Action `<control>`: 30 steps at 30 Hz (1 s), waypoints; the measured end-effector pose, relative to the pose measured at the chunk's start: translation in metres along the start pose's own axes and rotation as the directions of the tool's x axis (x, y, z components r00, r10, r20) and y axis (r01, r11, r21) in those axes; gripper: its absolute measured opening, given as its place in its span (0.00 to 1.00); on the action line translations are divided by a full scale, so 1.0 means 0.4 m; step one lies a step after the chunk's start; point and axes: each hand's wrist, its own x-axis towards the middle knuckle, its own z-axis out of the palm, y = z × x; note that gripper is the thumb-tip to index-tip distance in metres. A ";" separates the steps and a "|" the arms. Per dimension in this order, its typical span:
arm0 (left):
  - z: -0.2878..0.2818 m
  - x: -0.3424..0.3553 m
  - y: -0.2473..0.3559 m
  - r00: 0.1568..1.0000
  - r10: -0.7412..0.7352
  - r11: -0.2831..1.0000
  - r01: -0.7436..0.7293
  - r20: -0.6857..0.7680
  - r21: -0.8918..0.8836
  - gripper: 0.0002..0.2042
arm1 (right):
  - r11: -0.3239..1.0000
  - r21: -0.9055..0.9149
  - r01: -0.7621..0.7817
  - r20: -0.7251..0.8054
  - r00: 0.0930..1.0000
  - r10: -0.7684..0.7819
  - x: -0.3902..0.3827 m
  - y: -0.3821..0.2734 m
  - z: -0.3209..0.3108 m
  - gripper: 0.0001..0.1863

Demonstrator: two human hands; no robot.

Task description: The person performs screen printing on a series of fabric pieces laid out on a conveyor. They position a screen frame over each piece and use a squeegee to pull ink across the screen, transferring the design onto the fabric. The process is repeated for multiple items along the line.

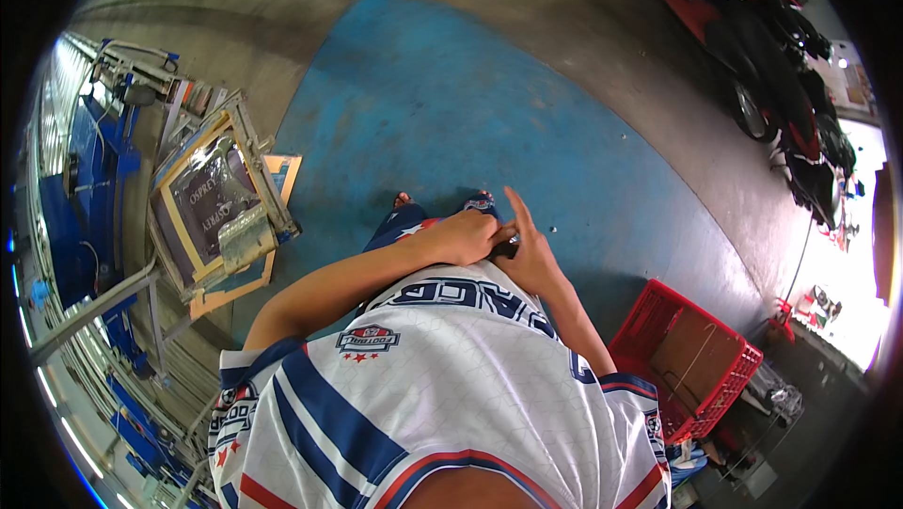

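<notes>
In front of my waist, my left hand [463, 238] and my right hand [530, 255] meet. The left fingers are curled in against the right palm. My right hand has its index finger stretched out and the others bent. A small dark, shiny patch [509, 244] shows between the two hands, too covered to tell what it is. Just behind them is my white jersey [470, 340] with blue and red trim, and below are my dark trousers [381, 231] and feet.
Blue painted floor [404, 86] lies ahead. To the left, a framed screen [212, 191] rests near metal racks with blue parts [89, 151]. A red plastic crate [682, 358] stands at the right. Several motorbikes [767, 67] are parked at the far right.
</notes>
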 end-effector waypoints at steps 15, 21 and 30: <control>0.306 -0.236 -0.365 0.327 -0.857 0.278 -0.356 -0.398 -0.892 0.22 | 0.883 -0.441 0.164 0.433 0.900 0.049 0.210 0.024 -0.173 0.26; 0.436 -0.397 -0.518 -0.110 -0.993 0.080 -0.876 0.034 -0.476 0.18 | 0.640 -0.496 0.587 0.636 0.748 -0.192 0.598 -0.257 -0.033 0.25; 0.238 -0.484 -0.775 -0.458 -0.850 0.297 -0.824 0.260 -0.482 0.37 | 0.446 -0.211 0.870 0.838 0.396 -0.376 0.961 -0.775 0.569 0.22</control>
